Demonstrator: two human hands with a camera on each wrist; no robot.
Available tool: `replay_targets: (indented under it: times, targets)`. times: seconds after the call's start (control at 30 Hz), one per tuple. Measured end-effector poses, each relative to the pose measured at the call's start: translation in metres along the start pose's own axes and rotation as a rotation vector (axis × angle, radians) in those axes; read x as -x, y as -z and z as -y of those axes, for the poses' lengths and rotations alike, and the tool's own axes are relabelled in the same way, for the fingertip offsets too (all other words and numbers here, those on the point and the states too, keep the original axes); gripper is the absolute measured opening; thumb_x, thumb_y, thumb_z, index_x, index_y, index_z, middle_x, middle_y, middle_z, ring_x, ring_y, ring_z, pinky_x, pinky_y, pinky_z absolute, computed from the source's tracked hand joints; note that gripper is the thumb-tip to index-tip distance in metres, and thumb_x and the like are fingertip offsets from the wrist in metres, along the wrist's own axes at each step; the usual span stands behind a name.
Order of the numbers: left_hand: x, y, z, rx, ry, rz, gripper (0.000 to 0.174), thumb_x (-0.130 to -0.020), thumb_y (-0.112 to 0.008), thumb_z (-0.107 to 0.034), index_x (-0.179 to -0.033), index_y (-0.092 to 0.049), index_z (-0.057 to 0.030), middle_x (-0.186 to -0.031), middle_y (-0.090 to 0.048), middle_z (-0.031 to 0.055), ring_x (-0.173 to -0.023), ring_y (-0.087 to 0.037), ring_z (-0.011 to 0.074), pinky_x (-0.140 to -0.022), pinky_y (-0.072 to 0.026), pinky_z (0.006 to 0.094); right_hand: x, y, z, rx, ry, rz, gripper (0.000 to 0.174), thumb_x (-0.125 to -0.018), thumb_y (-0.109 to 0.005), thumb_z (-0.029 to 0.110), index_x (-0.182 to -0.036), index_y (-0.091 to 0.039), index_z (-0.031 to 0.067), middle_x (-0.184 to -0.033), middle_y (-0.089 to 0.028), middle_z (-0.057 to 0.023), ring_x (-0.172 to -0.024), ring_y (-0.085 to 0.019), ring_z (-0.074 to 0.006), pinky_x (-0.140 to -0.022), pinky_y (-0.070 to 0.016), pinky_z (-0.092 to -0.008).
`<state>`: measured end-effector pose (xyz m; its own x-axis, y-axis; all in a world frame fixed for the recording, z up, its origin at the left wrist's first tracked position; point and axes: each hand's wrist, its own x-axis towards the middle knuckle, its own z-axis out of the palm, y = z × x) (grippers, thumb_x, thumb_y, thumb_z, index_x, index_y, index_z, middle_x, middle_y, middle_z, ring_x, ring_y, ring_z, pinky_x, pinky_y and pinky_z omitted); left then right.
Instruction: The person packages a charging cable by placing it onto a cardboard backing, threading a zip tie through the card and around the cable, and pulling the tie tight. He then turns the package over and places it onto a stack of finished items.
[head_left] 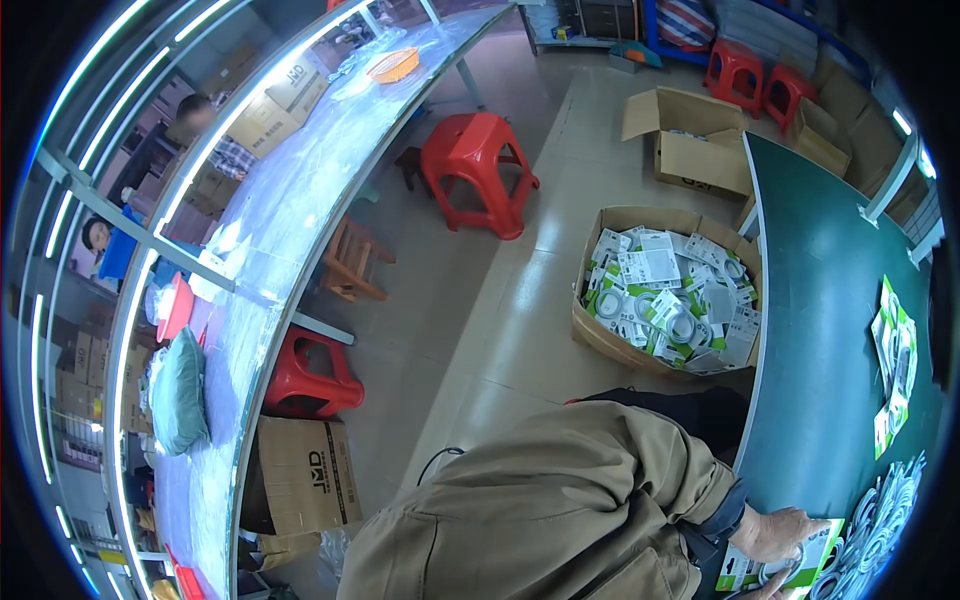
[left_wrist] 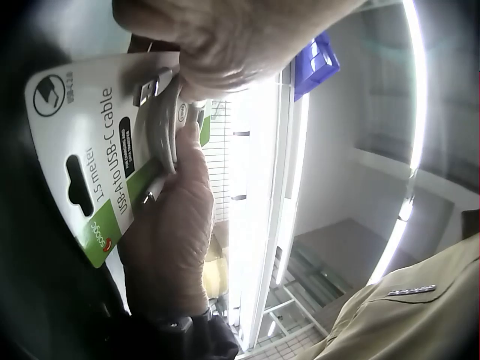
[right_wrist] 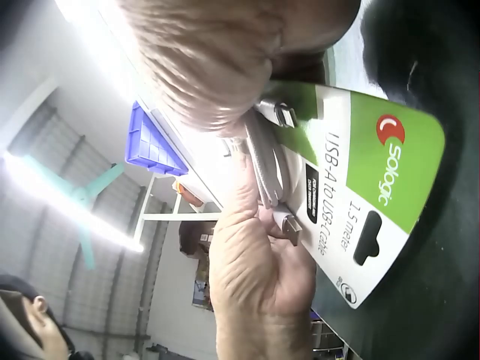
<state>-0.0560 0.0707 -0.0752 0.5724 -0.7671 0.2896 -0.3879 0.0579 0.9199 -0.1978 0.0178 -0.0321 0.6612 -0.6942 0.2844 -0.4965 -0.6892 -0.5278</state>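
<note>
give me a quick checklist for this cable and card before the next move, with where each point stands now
1. Left grip in contact with the coiled cable: ok, thumb against the coil.
2. Right grip in contact too: ok, thumb at the coil.
3. Coil on the printed face of the card: ok.
4. Hanging slot uncovered: ok, the cable and fingers are away from it.
5. Coil fastened to the card: cannot tell, the hands cover part of the coil.
6. More loose cables on the green table: ok, a pile lies beside the hands.
</note>
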Motion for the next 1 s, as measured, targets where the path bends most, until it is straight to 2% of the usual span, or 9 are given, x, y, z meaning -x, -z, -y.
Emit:
replay_targets:
  times: [0.13,0.33,0.57,0.67,0.73,0.83,0.87,0.9,1.0]
  targets:
    - [0.005,0.004,-0.004,-0.129,-0.017,-0.122,0.065,-0.08,-0.079,-0.009,-0.135,-0.051,0.0122,-0.101,-0.069,0.0263,-0.1,-0.069,0.0429,-0.092,-0.0534,0.0523,-0.008,-0.007,-0.029,-0.365,-0.078,0.076,0.071,-0.106,-0.061,0.041,-0.159,-0.041,-0.0025,-0.149,-0.051,-0.0336,-0.121,-0.06,-0.042,-0.104,-0.0485,-0.0485]
    - [0.003,0.005,-0.001,-0.065,0.163,0.065,0.057,-0.081,-0.075,-0.009,-0.129,-0.049,0.0081,-0.104,-0.067,0.0253,-0.103,-0.068,0.0417,-0.091,-0.0509,0.0539,-0.011,-0.031,0.01,-0.473,-0.092,0.263,0.077,-0.104,-0.065,0.04,-0.162,-0.034,-0.001,-0.152,-0.048,-0.0335,-0.125,-0.059,-0.0421,-0.107,-0.0473,-0.0493]
    - [-0.001,-0.008,0.018,-0.135,0.073,-0.024,0.052,-0.08,-0.07,-0.008,-0.124,-0.049,0.0126,-0.078,-0.068,0.0267,-0.078,-0.071,0.0471,-0.068,-0.0562,0.0545,-0.042,-0.061,0.033,-0.686,-0.155,0.565,0.086,-0.102,-0.07,0.038,-0.165,-0.026,0.0006,-0.156,-0.045,-0.0333,-0.129,-0.058,-0.0422,-0.111,-0.046,-0.0502]
    - [0.001,-0.012,0.022,-0.121,0.025,0.042,0.058,-0.088,-0.059,-0.009,-0.14,-0.044,0.0118,-0.087,-0.07,0.0294,-0.082,-0.07,0.0474,-0.072,-0.0564,0.0548,-0.006,-0.035,-0.092,-0.612,-0.139,0.132,0.076,-0.102,-0.065,0.028,-0.161,-0.032,-0.0055,-0.139,-0.055,-0.0214,-0.122,-0.057,-0.0291,-0.104,-0.0466,-0.0434]
    - [-0.001,-0.011,0.017,-0.098,-0.021,0.099,0.063,-0.093,-0.053,-0.01,-0.152,-0.041,0.0113,-0.093,-0.071,0.0313,-0.084,-0.07,0.0477,-0.074,-0.0565,0.055,0.008,-0.023,-0.106,-0.589,-0.094,0.033,0.072,-0.1,-0.065,0.022,-0.159,-0.035,-0.0065,-0.134,-0.058,-0.0165,-0.119,-0.057,-0.0244,-0.102,-0.0472,-0.041]
    - [-0.016,0.028,-0.018,0.091,-0.044,0.202,0.04,-0.09,-0.057,-0.011,-0.127,-0.063,0.0003,-0.106,-0.072,0.0299,-0.091,-0.069,0.0496,-0.08,-0.0566,0.0541,0.001,-0.01,-0.05,-0.712,-0.087,-0.056,0.072,-0.096,-0.066,0.016,-0.159,-0.038,-0.0049,-0.147,-0.056,-0.0175,-0.133,-0.055,-0.0271,-0.112,-0.0437,-0.0408]
    - [-0.028,0.026,-0.017,0.192,-0.141,0.178,0.041,-0.088,-0.064,-0.012,-0.126,-0.061,0.0024,-0.107,-0.072,0.0277,-0.09,-0.072,0.0449,-0.08,-0.058,0.0484,-0.005,-0.01,-0.047,-0.821,-0.132,-0.081,0.07,-0.097,-0.065,0.013,-0.158,-0.038,-0.0055,-0.147,-0.057,-0.0177,-0.133,-0.056,-0.0261,-0.112,-0.0444,-0.0401]
    - [-0.038,0.028,-0.025,0.121,-0.06,0.23,0.044,-0.09,-0.07,-0.006,-0.132,-0.057,0.0043,-0.107,-0.075,0.0216,-0.093,-0.076,0.0314,-0.08,-0.0602,0.0398,-0.009,-0.008,-0.044,-0.932,-0.176,-0.111,0.068,-0.097,-0.065,0.01,-0.158,-0.039,-0.006,-0.148,-0.057,-0.0179,-0.133,-0.057,-0.0252,-0.112,-0.0451,-0.0393]
    - [-0.064,0.016,-0.032,0.506,0.15,0.418,0.049,-0.096,-0.069,0.001,-0.142,-0.05,0.0076,-0.114,-0.074,0.0169,-0.104,-0.073,0.0191,-0.084,-0.0613,0.0327,-0.019,0.003,-0.049,-1.189,-0.27,-0.141,0.058,-0.101,-0.063,0.006,-0.154,-0.043,-0.0081,-0.144,-0.062,-0.0172,-0.127,-0.062,-0.0215,-0.11,-0.0483,-0.0353]
